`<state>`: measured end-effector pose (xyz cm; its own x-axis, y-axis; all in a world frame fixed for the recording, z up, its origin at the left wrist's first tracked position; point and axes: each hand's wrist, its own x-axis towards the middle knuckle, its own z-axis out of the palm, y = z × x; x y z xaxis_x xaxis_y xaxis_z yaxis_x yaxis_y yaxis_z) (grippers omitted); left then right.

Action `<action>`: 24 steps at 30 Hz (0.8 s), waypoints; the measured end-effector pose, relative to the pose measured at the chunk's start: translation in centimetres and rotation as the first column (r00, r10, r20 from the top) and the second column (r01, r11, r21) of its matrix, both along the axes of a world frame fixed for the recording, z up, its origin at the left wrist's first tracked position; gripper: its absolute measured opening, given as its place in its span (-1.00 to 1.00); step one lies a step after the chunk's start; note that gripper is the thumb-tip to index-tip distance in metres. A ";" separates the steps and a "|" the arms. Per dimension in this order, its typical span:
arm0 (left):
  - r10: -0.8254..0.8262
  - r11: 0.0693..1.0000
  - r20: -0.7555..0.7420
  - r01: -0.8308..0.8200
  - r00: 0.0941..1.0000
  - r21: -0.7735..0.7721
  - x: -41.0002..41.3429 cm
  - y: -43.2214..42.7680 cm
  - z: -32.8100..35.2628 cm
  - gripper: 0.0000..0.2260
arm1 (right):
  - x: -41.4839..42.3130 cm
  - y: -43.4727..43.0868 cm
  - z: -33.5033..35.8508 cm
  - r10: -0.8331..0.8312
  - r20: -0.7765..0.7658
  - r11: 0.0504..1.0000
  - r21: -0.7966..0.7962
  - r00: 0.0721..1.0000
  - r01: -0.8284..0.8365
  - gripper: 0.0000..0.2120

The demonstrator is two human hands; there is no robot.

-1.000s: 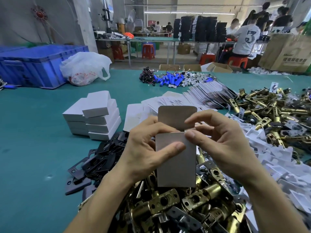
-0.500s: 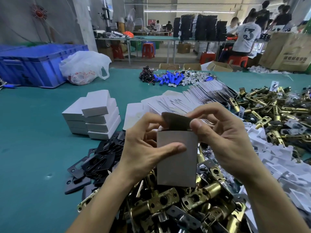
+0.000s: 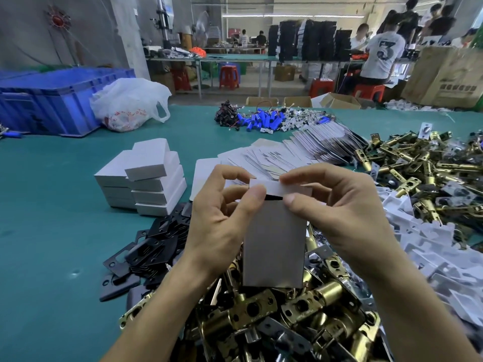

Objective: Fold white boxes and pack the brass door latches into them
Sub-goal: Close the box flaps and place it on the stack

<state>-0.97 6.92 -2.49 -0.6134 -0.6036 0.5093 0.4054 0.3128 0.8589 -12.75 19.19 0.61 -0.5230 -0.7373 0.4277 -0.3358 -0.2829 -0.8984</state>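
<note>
Table (image 3: 52, 205): left hand (image 3: 219, 231), right hand (image 3: 347, 220) pinch box (image 3: 274, 244).

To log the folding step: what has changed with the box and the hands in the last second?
The top flap of the white box, upright before, is folded down, almost closed. The right hand pinches it; the left hand still grips the box. The stack of folded boxes and the brass latches lie as before.

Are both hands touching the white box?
Touching. The head view shows the left hand and the right hand pinching the top of the box, with no gap at either grip.
</note>
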 end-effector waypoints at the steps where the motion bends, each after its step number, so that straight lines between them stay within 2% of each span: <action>1: -0.002 1.000 0.010 0.002 1.000 -0.006 0.0 0.0 0.1 -0.81 | 0.0 0.0 0.1 -0.007 0.005 1.000 -0.001 1.000 0.007 -0.78; 7: -0.040 0.999 0.021 0.040 0.999 -0.002 0.1 -0.2 0.5 -0.97 | 0.0 -0.1 0.0 -0.042 0.073 0.999 -0.005 0.996 0.042 -0.84; 13: -0.041 0.999 -0.007 0.041 0.999 0.033 -0.1 -0.1 0.2 -0.94 | 0.1 -0.4 -0.1 -0.085 0.105 0.996 -0.016 0.991 0.087 -0.84; 19: -0.045 0.999 0.036 0.044 0.998 0.024 -0.2 -0.1 -0.1 -0.90 | 0.5 -0.6 0.0 -0.147 0.033 0.988 -0.032 0.989 0.148 -0.91; 22: -0.031 0.999 0.036 0.030 0.999 0.013 -0.4 0.2 -0.3 -0.95 | 0.9 -0.9 -0.2 -0.169 0.013 0.984 -0.060 0.986 0.169 -0.89; 24: -0.018 1.000 0.015 0.018 1.000 -0.001 -0.6 0.5 -0.4 -0.91 | 1.2 -1.0 -0.2 -0.157 0.002 0.985 -0.068 0.988 0.157 -0.88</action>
